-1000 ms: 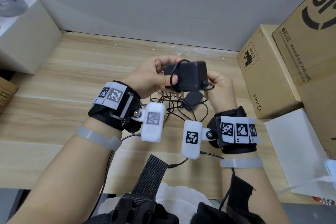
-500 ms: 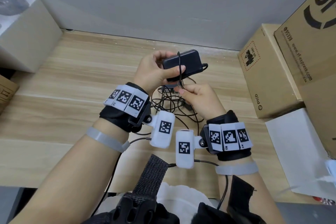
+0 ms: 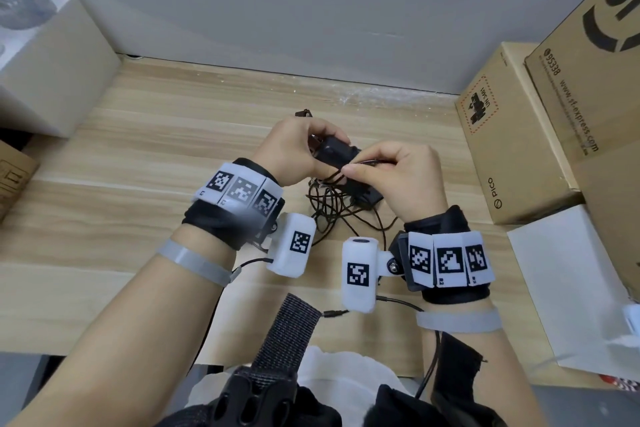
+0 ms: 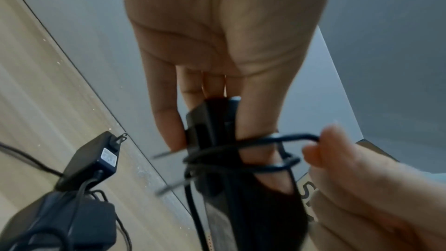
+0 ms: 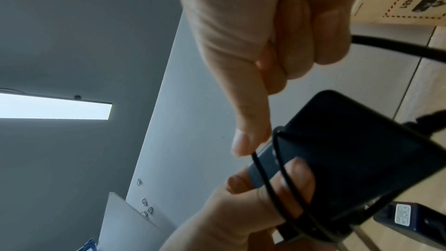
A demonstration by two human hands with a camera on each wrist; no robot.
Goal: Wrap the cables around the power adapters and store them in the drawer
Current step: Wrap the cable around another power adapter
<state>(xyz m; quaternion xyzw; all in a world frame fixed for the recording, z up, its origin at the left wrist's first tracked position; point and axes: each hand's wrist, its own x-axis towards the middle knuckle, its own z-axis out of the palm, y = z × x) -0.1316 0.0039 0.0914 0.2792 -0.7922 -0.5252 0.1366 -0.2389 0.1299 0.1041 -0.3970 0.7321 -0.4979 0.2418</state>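
Black cord is the risk: the left hand [image 3: 297,149] grips the power adapter [image 3: 337,152] above the middle of the wooden desk [image 3: 138,149], fingers and thumb curled on its opposite faces, and in the wrist views the turns of cable [image 4: 241,152] cross over the thumb as well as the body. Sliding that thumb out would probably leave the turns slack enough to slip off. Just to its right, the right hand [image 3: 398,173] pinches the running cable between thumb and forefinger; a hard pull could drag the tangle [image 3: 332,204] below and the spare adapters [image 4: 91,159] lying by the desk's back edge.
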